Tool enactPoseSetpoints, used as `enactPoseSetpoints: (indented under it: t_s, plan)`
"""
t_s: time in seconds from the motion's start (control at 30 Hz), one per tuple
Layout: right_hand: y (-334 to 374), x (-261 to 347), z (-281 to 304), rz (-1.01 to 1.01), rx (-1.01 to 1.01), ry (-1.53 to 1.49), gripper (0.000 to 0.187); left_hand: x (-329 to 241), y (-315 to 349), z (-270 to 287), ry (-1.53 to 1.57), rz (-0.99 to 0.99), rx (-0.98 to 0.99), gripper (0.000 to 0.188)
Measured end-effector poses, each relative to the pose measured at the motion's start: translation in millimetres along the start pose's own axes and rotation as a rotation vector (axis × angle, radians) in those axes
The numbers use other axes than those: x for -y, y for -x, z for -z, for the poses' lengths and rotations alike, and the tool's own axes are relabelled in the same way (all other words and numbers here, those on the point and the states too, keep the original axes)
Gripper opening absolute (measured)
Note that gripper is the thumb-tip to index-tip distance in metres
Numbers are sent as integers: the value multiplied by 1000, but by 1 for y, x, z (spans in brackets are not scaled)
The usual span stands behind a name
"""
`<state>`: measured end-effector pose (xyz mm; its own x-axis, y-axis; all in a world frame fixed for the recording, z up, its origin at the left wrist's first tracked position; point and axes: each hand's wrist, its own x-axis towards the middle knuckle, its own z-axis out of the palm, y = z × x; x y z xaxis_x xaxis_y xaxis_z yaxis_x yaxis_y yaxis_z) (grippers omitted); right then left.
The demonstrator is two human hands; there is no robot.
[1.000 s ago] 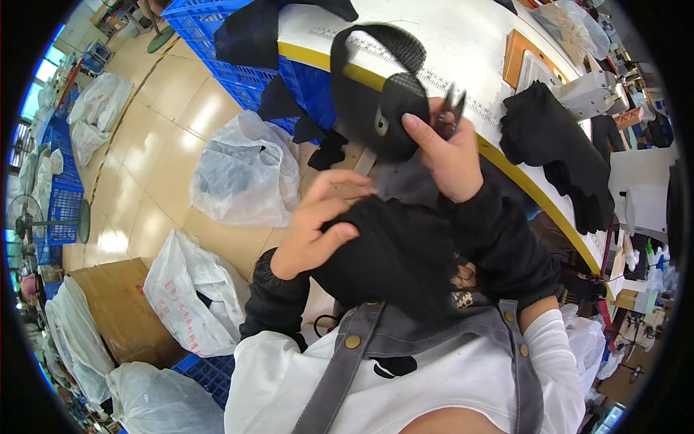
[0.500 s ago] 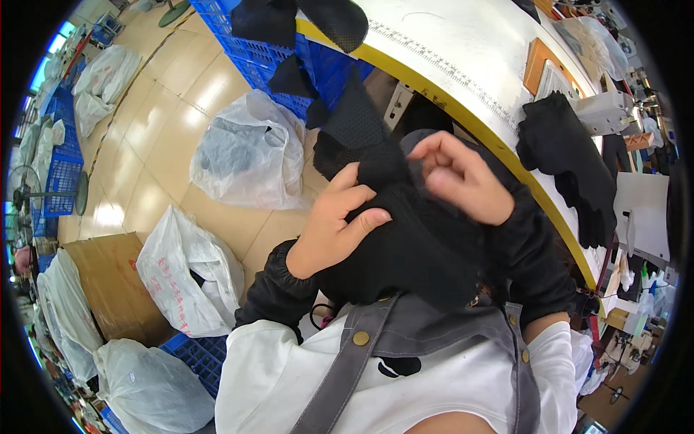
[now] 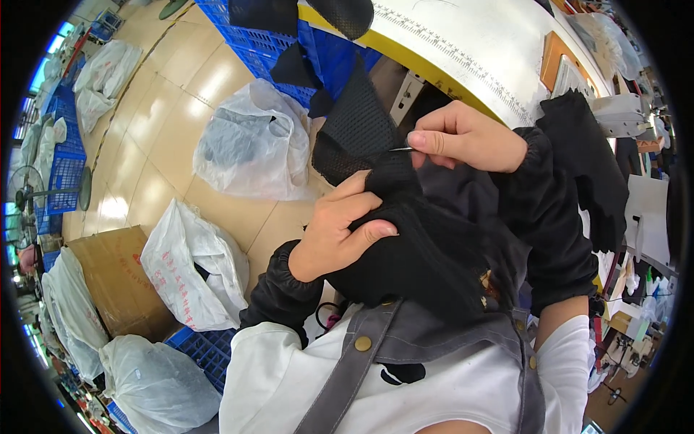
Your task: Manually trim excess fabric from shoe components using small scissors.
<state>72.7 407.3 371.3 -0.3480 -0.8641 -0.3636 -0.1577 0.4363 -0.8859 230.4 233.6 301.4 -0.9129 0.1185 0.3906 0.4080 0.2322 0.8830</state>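
Note:
My left hand [image 3: 336,235] grips a piece of black mesh fabric [image 3: 356,123], fingers wrapped over its folded edge and thumb pressed on top. The fabric stretches from my lap up toward the table's edge. In the closed fingers of my right hand [image 3: 473,137] is a thin metal tool [image 3: 400,149], pinched between thumb and fingers. Its slim tip points left and meets the fabric's edge just above my left hand. Most of the tool is hidden in the hand, so its exact kind cannot be made out.
A white table [image 3: 463,43] with a yellow edge and printed ruler curves ahead to the right, carrying black fabric [image 3: 582,159] beside a sewing machine [image 3: 618,114]. More black pieces hang over a blue crate [image 3: 242,54]. Plastic bags [image 3: 249,145] and a cardboard box [image 3: 119,278] stand on the left floor.
My right hand has moved up to the fabric's edge, and the metal tip now shows there. My left hand keeps its grip, and the upper mesh is spread out more.

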Motion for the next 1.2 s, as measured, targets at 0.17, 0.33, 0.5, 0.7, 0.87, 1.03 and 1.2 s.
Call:
enactPoseSetpoints:
  t_s: [0.17,0.33,0.5,0.7,0.87,1.03,1.2]
  plan:
    - [-6,6,3,19,47,10,40,5,-3,0,30,-12,8,34]
    - [-11,4,8,149,9,271,38,1,-6,1,130,-19,49,48]
    - [-39,15,23,308,-605,243,39,3,-3,-2,199,-21,41,43]
    - [-122,35,10,127,-415,591,47,3,-7,-5,159,-56,108,37]
    - [-109,26,12,27,-447,431,45,11,4,21,214,13,108,38]
    - [-34,2,8,397,-579,387,25,15,25,69,380,242,-190,43]
    - [29,5,-45,564,-242,219,5,14,-7,34,363,-63,107,39]
